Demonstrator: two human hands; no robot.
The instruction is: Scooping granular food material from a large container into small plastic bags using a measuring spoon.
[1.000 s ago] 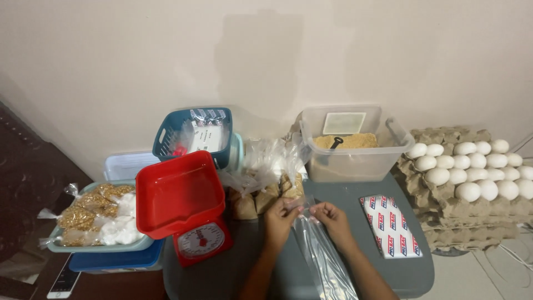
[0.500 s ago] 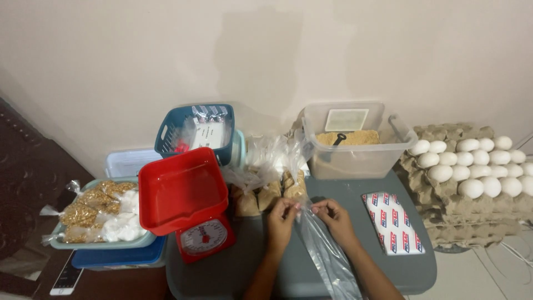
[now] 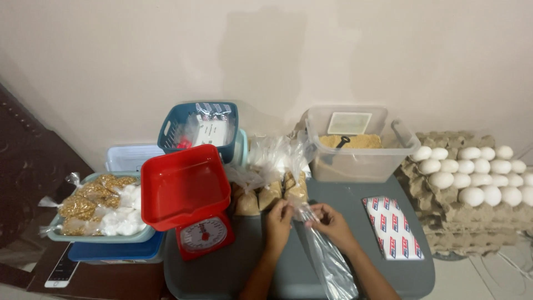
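the fingers of the left hand [image 3: 278, 218] and right hand [image 3: 331, 220] pinch the top of a clear plastic bag [image 3: 326, 256], which trails down over the grey tabletop [image 3: 355, 201]. just beyond sit filled bags [image 3: 270, 193], a red scale [image 3: 189, 199], and egg trays [image 3: 472, 189] to the right.

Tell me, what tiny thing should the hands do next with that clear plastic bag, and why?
Probably pull the bag's mouth open. The left hand and right hand both pinch the top of the empty clear plastic bag, which lies flat and limp on the grey table. The tub of brown granules with its scoop sits just behind.
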